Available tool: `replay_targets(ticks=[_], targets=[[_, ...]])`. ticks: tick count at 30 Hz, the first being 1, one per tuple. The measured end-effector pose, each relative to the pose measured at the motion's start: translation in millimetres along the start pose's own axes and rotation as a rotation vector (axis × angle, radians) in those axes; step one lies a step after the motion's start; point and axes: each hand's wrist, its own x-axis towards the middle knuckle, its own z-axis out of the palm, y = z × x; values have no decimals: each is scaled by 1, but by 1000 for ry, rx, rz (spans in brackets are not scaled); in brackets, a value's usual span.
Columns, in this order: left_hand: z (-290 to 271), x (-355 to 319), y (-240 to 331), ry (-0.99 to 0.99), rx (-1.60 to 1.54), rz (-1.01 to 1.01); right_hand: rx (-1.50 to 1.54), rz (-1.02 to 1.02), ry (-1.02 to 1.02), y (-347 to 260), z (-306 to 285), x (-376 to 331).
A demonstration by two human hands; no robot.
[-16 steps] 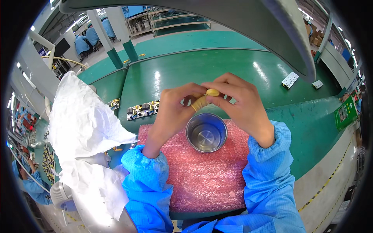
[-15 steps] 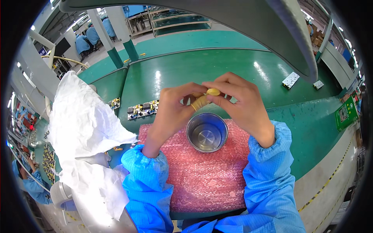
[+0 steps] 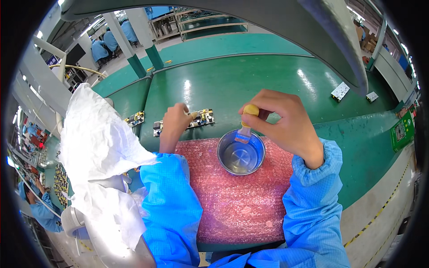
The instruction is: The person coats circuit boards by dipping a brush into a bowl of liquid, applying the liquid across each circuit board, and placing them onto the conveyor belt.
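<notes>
My right hand (image 3: 281, 118) grips a small brush (image 3: 245, 130) by its yellow rounded handle. The brush points down, its bristles over the far part of a round metal cup (image 3: 241, 161). The cup stands on pink bubble wrap (image 3: 237, 201); clear-looking liquid may be inside, but I cannot tell. To the left, my left hand (image 3: 175, 121) has its fingers curled over a long circuit board (image 3: 204, 117) crowded with dark, white and yellow parts. A yellow finger cot covers one fingertip there. The hand hides the board's middle, and its fingers seem to grip the board.
White cloth or paper (image 3: 103, 134) drapes over equipment at my left. A smaller circuit board (image 3: 135, 119) lies left of the long one on the green bench (image 3: 250, 76). Two pale boards lie far right, near a green box (image 3: 402, 130). A grey hood (image 3: 268, 18) hangs overhead.
My hands have parted. The left hand went left and down onto the long circuit board; the right hand turned the brush bristles-down over the cup. The view shifted slightly.
</notes>
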Motion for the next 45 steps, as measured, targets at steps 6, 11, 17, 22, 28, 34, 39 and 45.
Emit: replay_targets(ticks=[6,11,17,22,28,34,39,45], targets=[[28,4,-10,39,185,-10,-68,-69,-29,4,-4,-2],[36,1,-18,102,252,19,-25,-60,-138,10,3,-2],[19,1,-14,-21,260,-33,-57,-32,-273,26,17,0],[1,4,-23,-103,348,-154,-22,92,-374,43,30,1],[-7,-6,13,-231,392,-179,-25,124,-423,64,34,-1],[3,-6,11,-247,432,-185,-87,113,-364,76,39,-1],[5,-9,20,-319,436,-153,-107,125,-343,75,36,0],[8,-13,20,-266,431,-101,-73,173,-337,67,23,4]])
